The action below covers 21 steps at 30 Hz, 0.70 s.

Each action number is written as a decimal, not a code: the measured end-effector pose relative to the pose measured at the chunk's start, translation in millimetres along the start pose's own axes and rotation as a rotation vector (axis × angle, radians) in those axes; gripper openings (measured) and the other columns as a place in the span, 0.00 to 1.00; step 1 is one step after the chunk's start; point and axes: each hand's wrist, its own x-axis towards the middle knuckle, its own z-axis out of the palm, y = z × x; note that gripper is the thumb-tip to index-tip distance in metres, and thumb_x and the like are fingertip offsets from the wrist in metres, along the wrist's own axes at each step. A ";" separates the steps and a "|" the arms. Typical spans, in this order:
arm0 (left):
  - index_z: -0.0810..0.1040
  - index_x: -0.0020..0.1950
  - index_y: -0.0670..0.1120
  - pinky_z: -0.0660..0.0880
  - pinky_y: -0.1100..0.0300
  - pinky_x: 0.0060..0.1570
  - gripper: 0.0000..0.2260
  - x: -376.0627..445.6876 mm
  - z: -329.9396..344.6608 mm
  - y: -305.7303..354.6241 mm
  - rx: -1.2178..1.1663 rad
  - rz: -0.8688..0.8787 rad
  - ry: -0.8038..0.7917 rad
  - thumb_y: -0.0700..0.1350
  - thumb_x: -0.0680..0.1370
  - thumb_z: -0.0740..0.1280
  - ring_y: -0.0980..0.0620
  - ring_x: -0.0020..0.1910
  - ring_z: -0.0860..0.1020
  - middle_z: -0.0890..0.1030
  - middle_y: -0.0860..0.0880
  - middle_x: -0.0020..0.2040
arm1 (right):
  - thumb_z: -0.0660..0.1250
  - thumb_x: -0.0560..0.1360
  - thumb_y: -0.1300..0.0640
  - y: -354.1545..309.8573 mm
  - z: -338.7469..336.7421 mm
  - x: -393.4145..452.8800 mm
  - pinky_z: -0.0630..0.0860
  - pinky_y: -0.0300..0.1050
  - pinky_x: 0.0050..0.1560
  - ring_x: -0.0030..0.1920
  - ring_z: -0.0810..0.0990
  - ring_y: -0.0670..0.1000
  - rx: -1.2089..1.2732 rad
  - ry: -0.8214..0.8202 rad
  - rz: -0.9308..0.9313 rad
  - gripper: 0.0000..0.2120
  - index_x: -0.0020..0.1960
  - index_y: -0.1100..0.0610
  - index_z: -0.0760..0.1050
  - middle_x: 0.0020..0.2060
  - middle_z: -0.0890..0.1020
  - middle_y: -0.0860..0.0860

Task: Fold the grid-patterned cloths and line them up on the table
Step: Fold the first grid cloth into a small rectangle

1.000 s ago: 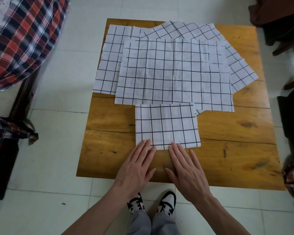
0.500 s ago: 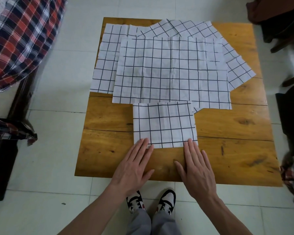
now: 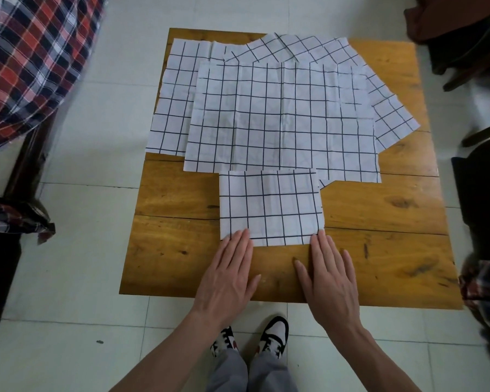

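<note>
**Both hands flat on the near edge of the folded cloth**

A small folded white cloth with a black grid pattern (image 3: 270, 206) lay on the wooden plank surface (image 3: 379, 250), near its front middle. The left hand (image 3: 227, 281) rested palm down with its fingers (image 3: 239, 241) straight and together, their tips pressing the cloth's near left corner. The right hand (image 3: 330, 281) lay the same way, its fingers (image 3: 321, 243) released and flat, their tips touching the near right corner. Neither hand grasped anything; the palms sat on bare wood just in front of the cloth.

Behind the folded piece, a large unfolded grid-patterned cloth (image 3: 280, 117) was spread flat, its near edge tucked just under the folded cloth's far edge. Two more unfolded grid cloths lay beneath it: one (image 3: 173, 94) showing at the left, one (image 3: 385, 108) turned at an angle at the right.

A red, white and navy plaid fabric (image 3: 31, 60) draped over furniture at the left of the tiled floor (image 3: 82, 264). The person's black-and-white shoes (image 3: 275, 336) showed below the surface's front edge.
</note>
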 end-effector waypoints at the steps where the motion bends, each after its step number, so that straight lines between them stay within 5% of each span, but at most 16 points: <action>1: 0.56 0.84 0.39 0.60 0.43 0.80 0.32 1.7 0.0 3.3 -0.012 -0.020 0.005 0.59 0.87 0.47 0.42 0.84 0.54 0.56 0.39 0.84 | 0.51 0.85 0.39 -2.1 -1.9 1.7 0.58 0.58 0.81 0.82 0.60 0.53 0.015 0.002 0.018 0.32 0.82 0.57 0.62 0.82 0.63 0.53; 8: 0.56 0.85 0.50 0.64 0.40 0.77 0.28 8.9 1.9 18.0 -0.081 -0.051 0.017 0.59 0.87 0.48 0.38 0.82 0.59 0.60 0.36 0.82 | 0.63 0.83 0.44 -18.9 -19.8 24.4 0.72 0.55 0.67 0.69 0.72 0.56 0.295 0.073 0.288 0.23 0.73 0.56 0.70 0.71 0.74 0.54; 16: 0.63 0.82 0.46 0.62 0.38 0.78 0.29 12.2 -1.3 22.4 -0.089 -0.028 -0.006 0.60 0.87 0.45 0.39 0.82 0.60 0.62 0.38 0.81 | 0.69 0.79 0.40 -29.8 -38.3 58.4 0.72 0.58 0.64 0.65 0.73 0.61 0.468 -0.056 0.642 0.32 0.72 0.60 0.68 0.66 0.75 0.58; 21: 0.63 0.82 0.43 0.61 0.41 0.79 0.29 14.2 1.6 27.7 -0.095 -0.019 0.030 0.60 0.86 0.54 0.42 0.82 0.60 0.63 0.41 0.82 | 0.72 0.77 0.46 -31.1 -40.1 63.6 0.73 0.55 0.59 0.56 0.72 0.57 0.658 -0.060 0.699 0.22 0.61 0.59 0.71 0.57 0.72 0.55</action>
